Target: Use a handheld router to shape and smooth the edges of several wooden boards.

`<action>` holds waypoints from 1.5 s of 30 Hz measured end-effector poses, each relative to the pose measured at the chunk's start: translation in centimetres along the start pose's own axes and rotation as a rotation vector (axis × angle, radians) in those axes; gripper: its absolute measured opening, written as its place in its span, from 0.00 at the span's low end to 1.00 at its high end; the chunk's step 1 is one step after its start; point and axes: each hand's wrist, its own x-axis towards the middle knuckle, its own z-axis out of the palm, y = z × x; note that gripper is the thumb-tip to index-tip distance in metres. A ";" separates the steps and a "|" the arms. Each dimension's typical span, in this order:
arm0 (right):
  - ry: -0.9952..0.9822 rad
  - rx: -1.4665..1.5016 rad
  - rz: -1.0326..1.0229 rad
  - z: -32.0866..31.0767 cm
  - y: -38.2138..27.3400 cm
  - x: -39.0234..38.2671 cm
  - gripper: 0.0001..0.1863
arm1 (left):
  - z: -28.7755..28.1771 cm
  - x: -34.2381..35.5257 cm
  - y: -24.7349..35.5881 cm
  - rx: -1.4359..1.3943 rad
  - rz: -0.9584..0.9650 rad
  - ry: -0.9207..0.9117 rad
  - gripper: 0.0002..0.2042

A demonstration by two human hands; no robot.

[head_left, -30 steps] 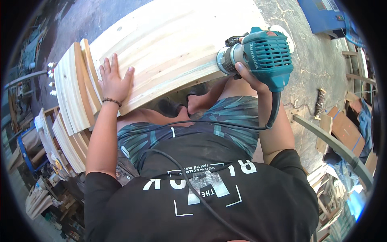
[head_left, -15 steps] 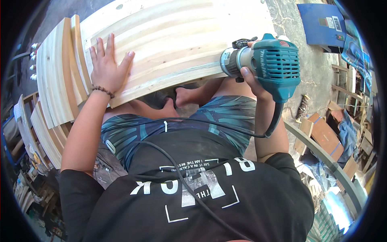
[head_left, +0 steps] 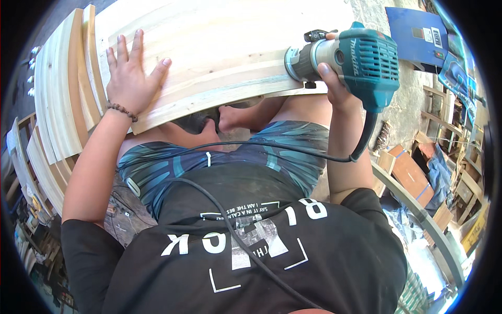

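Observation:
My right hand (head_left: pixel 334 86) grips a teal and silver trim router (head_left: pixel 361 60) round its metal body. The router lies tilted on its side, its base against the near right part of a pale wooden panel (head_left: pixel 219 78). Its bit is hidden from this view. My left hand (head_left: pixel 133 78) rests flat on the panel's left part, fingers spread, with a beaded bracelet at the wrist. From the router's lower end a black cord (head_left: pixel 361 141) runs across my lap and over my shirt.
Several pale boards (head_left: pixel 65 78) stand stacked left of the panel, with more boards (head_left: pixel 47 157) below them. A blue case (head_left: pixel 415 36) lies at the far right. Wood scraps and a brown board (head_left: pixel 413 175) fill the right side, beside a curved grey rail (head_left: pixel 423 209).
The whole view has shifted slightly, with the panel and boards appearing higher and farther left. The router sits a little farther right in the picture. My left hand stays flat on the panel.

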 end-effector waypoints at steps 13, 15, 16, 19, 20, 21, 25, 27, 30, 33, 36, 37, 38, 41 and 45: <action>0.105 0.161 0.155 3.1 2.8 4.4 0.24 | 0.1 -0.1 -0.4 0.018 0.047 0.057 0.48; 0.133 0.223 0.110 3.2 3.5 5.0 0.23 | 0.2 0.1 -0.3 0.034 0.067 0.075 0.49; 0.148 0.254 0.087 3.2 4.0 5.4 0.23 | 0.1 0.1 -0.2 0.026 0.069 0.072 0.50; 0.089 0.246 0.112 3.5 4.7 6.7 0.23 | 0.1 0.0 -0.2 0.017 0.066 0.066 0.50; 0.087 0.209 0.117 3.7 4.7 7.4 0.22 | -0.1 -0.1 -0.2 0.019 0.063 0.061 0.50; 0.077 0.254 0.098 4.1 5.0 8.1 0.15 | -0.4 -0.1 -0.1 0.021 0.060 0.066 0.50; -0.063 0.341 0.281 3.8 3.8 11.2 0.05 | -0.7 0.0 0.6 -0.026 0.017 0.001 0.47; -0.025 0.418 0.302 4.7 4.0 12.4 0.05 | -0.6 0.0 0.4 -0.024 0.018 0.006 0.47; 0.036 0.511 0.245 6.2 5.5 14.1 0.08 | -0.2 0.0 0.0 0.019 0.052 0.047 0.51; 0.113 0.442 0.289 6.8 4.1 16.0 0.13 | -0.4 -0.1 -0.1 0.014 0.045 0.041 0.51; 0.131 0.311 0.330 6.5 4.2 16.8 0.15 | -0.5 -0.2 0.1 0.018 0.018 0.016 0.50; 0.128 0.343 0.320 6.5 5.4 17.1 0.18 | -0.5 0.0 0.1 0.005 0.024 0.026 0.50; 0.135 0.343 0.312 6.5 5.4 17.3 0.18 | -0.5 0.2 0.2 -0.008 0.029 0.038 0.50; 0.211 0.247 0.230 7.1 5.2 17.7 0.23 | -1.2 0.1 0.8 -0.031 -0.025 -0.028 0.47; 0.209 -0.050 0.187 8.7 5.7 19.3 0.32 | -1.4 0.1 0.8 -0.032 -0.050 -0.045 0.47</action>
